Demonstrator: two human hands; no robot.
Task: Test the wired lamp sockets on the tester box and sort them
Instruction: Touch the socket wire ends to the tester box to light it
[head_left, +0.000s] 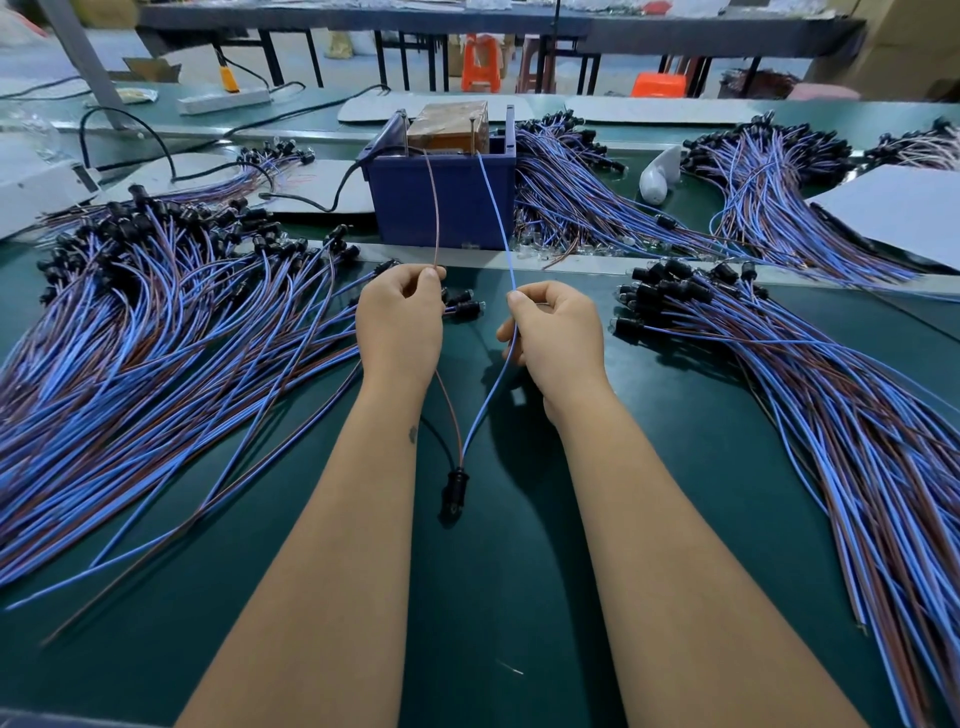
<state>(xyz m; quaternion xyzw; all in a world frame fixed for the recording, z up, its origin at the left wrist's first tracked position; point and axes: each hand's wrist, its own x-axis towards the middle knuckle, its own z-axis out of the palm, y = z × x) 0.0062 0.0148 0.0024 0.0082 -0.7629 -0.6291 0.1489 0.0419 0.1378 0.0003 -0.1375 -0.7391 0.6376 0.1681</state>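
Note:
One black lamp socket (456, 488) hangs between my forearms above the green table (509, 597). Its brown wire (435, 218) runs up through my left hand (400, 317), which pinches it. Its blue wire (497, 218) passes through my right hand (553, 332), pinched between thumb and finger. Both wire ends reach up to the metal posts on top of the dark blue tester box (441, 202), which holds a brown block. A large pile of wired sockets (156, 332) lies on the left, another pile (810, 364) on the right.
More socket bundles (582, 192) lie behind the box at right, and another bundle (769, 176) farther right. A white bulb (658, 174), grey cardboard sheets (904, 208), a power strip (223, 100) and black cables sit at the back. Orange stools stand beyond the bench.

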